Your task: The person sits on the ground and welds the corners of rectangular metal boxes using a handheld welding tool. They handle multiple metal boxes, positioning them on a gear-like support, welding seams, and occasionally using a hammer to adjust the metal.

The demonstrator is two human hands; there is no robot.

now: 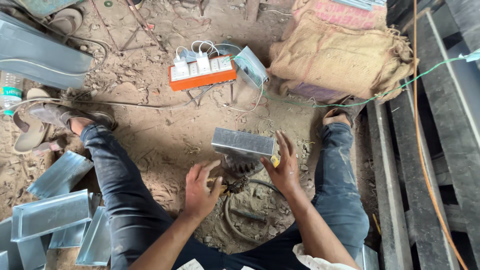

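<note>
Galvanised metal channel (243, 143) lies just beyond both open hands, untouched.

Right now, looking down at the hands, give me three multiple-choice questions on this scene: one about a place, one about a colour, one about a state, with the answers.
1. Where does the metal channel piece sit?
A. On the toothed gear between the two hands
B. On the burlap sacks
C. On the sandal

2. What colour is the base of the power strip?
A. Green
B. Orange
C. Black

3. How is the right hand?
A. Closed in a fist around a cable
B. Open, fingers spread, beside the channel piece
C. Resting flat on the knee

Answers:
1. A, since the toothed gear shows just beneath it, between the left hand and the right.
2. B, its base is bright orange under white plugs.
3. B, the fingers are extended and apart, gripping nothing.
</note>
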